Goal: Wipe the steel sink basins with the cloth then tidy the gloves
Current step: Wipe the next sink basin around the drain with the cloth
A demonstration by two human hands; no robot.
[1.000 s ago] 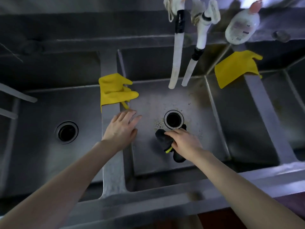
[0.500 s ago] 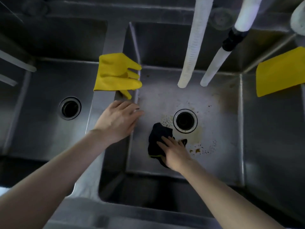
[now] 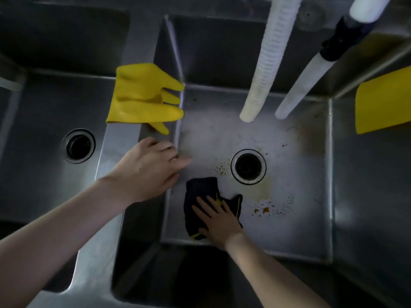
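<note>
Right hand [image 3: 219,218]: fingers spread flat, pressing dark cloth [image 3: 200,197] onto middle basin floor [image 3: 295,232], near drain [image 3: 248,166]. Left hand [image 3: 151,167]: open, palm resting on divider [image 3: 115,156], holding nothing. Yellow glove [image 3: 142,98]: draped over divider. Second glove [image 3: 382,105]: right edge.

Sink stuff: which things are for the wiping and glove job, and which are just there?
For the job:
- dark cloth, pressed flat under the right hand
- middle basin, still spotted brown
- left basin
- yellow glove on the divider
- second yellow glove at the right edge

Just there:
- two white hoses
- left hand, resting on the divider
</note>
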